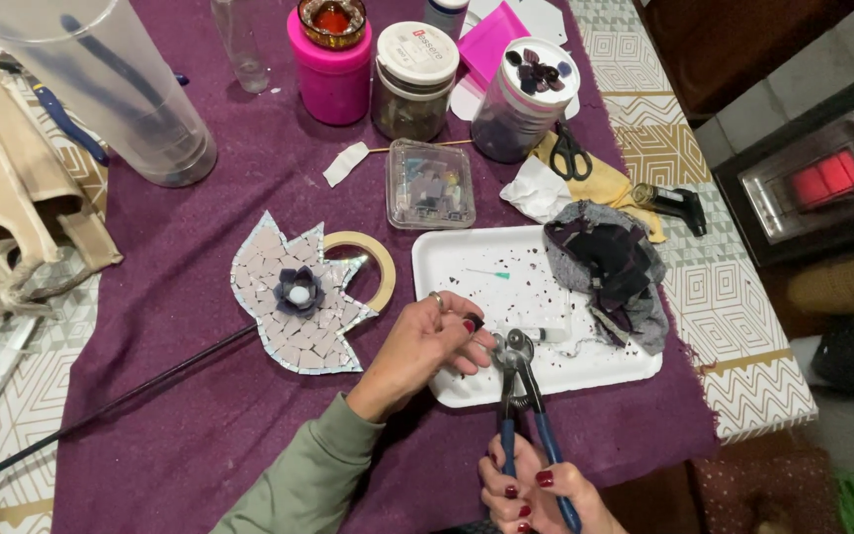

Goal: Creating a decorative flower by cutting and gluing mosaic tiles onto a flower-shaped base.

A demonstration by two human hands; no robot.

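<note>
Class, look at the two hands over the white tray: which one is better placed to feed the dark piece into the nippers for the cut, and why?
The left hand. It pinches the small dark piece right beside the nippers over the white tray. The right hand is wrapped around the blue handles, so it probably does the squeezing.

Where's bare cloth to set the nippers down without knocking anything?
Bare purple cloth lies below the mosaic flower, left of the left hand, crossed only by a thin dark rod. The white tray is littered with chips. The top edge is crowded with jars. The right hand holds the nippers.
</note>
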